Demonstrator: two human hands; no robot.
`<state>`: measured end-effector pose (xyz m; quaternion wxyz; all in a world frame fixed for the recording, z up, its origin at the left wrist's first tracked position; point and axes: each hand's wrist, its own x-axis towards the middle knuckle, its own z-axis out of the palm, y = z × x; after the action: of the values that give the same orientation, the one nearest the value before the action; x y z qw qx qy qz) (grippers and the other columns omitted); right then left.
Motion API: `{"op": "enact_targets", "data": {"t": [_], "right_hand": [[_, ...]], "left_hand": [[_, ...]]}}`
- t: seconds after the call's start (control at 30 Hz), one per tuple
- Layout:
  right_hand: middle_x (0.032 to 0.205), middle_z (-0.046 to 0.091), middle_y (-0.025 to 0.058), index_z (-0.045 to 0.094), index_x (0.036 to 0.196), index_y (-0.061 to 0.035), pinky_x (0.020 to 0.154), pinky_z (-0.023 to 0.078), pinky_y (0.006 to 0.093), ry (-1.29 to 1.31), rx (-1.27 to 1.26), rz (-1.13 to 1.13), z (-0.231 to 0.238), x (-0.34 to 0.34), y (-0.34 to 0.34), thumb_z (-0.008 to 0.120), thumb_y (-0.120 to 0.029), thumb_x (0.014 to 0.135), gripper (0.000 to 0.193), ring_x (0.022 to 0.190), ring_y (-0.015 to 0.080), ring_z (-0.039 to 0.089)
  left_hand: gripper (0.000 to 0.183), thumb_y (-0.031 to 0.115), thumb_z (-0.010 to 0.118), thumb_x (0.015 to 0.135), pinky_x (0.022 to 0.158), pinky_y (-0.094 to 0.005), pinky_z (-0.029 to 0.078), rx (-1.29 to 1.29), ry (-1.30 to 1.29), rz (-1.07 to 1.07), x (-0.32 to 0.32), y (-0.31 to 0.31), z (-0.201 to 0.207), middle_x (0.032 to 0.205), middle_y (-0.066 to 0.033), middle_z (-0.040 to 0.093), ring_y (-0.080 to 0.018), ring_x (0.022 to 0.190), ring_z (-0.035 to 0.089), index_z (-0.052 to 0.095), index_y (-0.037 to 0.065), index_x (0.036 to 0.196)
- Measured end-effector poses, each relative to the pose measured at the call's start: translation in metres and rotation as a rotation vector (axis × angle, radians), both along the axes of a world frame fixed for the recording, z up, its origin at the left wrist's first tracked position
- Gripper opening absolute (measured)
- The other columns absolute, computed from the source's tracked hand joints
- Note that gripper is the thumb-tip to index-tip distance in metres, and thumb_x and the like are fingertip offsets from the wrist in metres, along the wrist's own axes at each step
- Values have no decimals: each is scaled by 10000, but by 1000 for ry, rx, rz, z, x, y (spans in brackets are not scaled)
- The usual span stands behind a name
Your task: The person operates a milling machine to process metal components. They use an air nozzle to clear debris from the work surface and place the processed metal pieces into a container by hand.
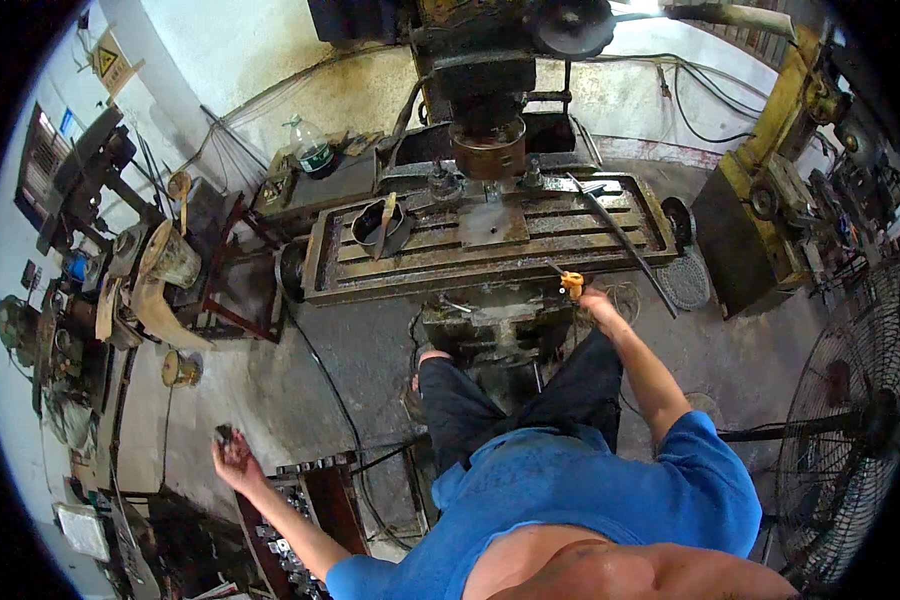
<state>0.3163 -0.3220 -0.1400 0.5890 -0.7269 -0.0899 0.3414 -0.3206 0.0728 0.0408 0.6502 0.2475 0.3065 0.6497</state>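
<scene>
My right hand point(600, 306) is closed around a yellow-orange air blow gun point(571, 285) in front of the machine table's near edge. The gun's thin nozzle points up and to the left, toward the table. Far out to the left, my left hand point(236, 465) grips a small dark object point(224, 435) whose kind I cannot make out. It is held above a rack of small metal parts point(285, 550). A flat metal plate point(492, 224) sits mid-way along the slotted, chip-strewn machine table point(425, 262), below the machine's head point(488, 148).
A brush point(386, 222) lies across a dark bowl point(369, 236) on the table's left. A long metal bar point(625, 248) slants over the table's right end. To my right stands a large fan point(840, 420). A cable point(330, 375) runs along the floor.
</scene>
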Motion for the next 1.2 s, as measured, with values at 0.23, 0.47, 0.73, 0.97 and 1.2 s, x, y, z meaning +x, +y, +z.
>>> {"op": "enact_targets", "data": {"t": [0.23, 0.47, 0.73, 0.97, 1.2], "right_hand": [[648, 497, -19, 521, 768, -72, 487, 380, 245, -441, 184, 108, -2, -36, 15, 622, -87, 638, 165, 558, 90, 473], [743, 544, 68, 491, 1133, -22, 481, 429, 283, -575, 392, 225, 134, -33, 0, 490, 33, 599, 537, 538, 159, 514], [766, 615, 212, 607, 780, -1, 690, 490, 401, -1136, -760, 464, 243, -72, 61, 573, -237, 568, 319, 739, 359, 602], [806, 632, 193, 646, 781, -8, 714, 500, 387, -1132, -831, 391, 214, -33, 124, 520, -254, 641, 309, 778, 330, 623], [852, 624, 216, 644, 811, -2, 744, 494, 390, -983, -864, 471, 236, -41, 111, 532, -265, 629, 339, 810, 347, 615]], "left_hand": [[219, 184, 560, 832, 429, -184, 295, -100, 179, -156, 94, -4, -6, 784, -74, 576, -72, 521, 426, 541, 45, 1000], [176, 173, 561, 836, 460, -238, 370, 48, 97, -361, 129, -7, -17, 858, -39, 588, -168, 738, 585, 550, 45, 956], [276, 245, 589, 829, 520, -249, 377, -26, 131, -401, 112, 11, -44, 874, -46, 587, -161, 768, 578, 519, 83, 1042], [141, 172, 580, 812, 572, -293, 418, -101, 128, -379, 98, 18, -54, 864, -82, 597, -184, 781, 569, 547, 60, 892], [140, 120, 551, 808, 704, -373, 476, -45, 74, -341, 95, 6, -47, 891, -143, 594, -249, 837, 580, 535, 5, 887]]}}
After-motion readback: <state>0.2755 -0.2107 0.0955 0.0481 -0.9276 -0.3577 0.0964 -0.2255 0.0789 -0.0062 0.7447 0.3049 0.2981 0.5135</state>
